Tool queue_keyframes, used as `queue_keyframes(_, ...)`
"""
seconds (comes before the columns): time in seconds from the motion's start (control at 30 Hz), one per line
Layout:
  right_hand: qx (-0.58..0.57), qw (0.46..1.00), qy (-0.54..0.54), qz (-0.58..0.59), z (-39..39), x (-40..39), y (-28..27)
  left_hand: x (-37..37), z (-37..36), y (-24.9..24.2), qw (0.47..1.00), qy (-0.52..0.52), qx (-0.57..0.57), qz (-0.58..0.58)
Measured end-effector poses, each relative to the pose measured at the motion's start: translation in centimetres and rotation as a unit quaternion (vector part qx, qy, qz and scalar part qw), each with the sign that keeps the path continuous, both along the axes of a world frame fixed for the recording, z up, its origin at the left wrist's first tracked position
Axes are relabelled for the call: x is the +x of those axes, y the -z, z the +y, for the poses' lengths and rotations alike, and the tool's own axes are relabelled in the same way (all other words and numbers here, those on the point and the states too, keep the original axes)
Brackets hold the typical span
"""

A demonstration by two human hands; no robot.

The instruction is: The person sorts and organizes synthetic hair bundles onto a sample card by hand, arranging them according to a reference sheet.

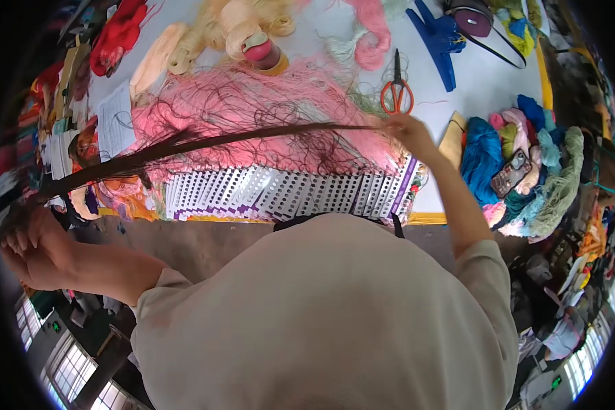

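Note:
A long dark brown bundle of strands point(205, 144) is stretched across the view, thick at the left and thin at the right. Its left end is in my left hand point(31, 236), closed round it near the left edge. Its thin right end is pinched in my right hand point(408, 130), just below the orange-handled scissors point(397, 96). Beneath the bundle lies a wide heap of pink yarn point(253, 102) with loose dark strands over it. A row of white cards with dark dots point(280, 195) lines the near side of the heap.
The white table point(427, 195) also bears cream yarn point(157, 58), red yarn point(119, 34), a printed sheet point(116, 119), a blue clamp-like tool point(434, 44) and a purple bag point(473, 20). At the right, a phone point(511, 174) rests on skeins beside blue yarn point(480, 154).

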State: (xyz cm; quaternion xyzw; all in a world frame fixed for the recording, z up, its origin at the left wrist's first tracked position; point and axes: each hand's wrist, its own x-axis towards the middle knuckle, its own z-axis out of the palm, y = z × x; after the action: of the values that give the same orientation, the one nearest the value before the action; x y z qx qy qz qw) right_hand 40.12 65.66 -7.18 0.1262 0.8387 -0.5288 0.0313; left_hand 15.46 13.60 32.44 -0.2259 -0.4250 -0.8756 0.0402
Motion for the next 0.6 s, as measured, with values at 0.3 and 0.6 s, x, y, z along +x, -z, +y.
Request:
queue_keyframes(0.3,0.273,0.955,-0.115,0.015,-9.1,-7.1,4.2,3.1,-0.4,3.8,0.994,0.05,-0.047,-0.085)
queue_keyframes(0.6,0.115,0.993,0.023,0.006,-2.6,-13.1,-7.3,3.3,1.5,7.8,0.986,0.048,-0.027,-0.159)
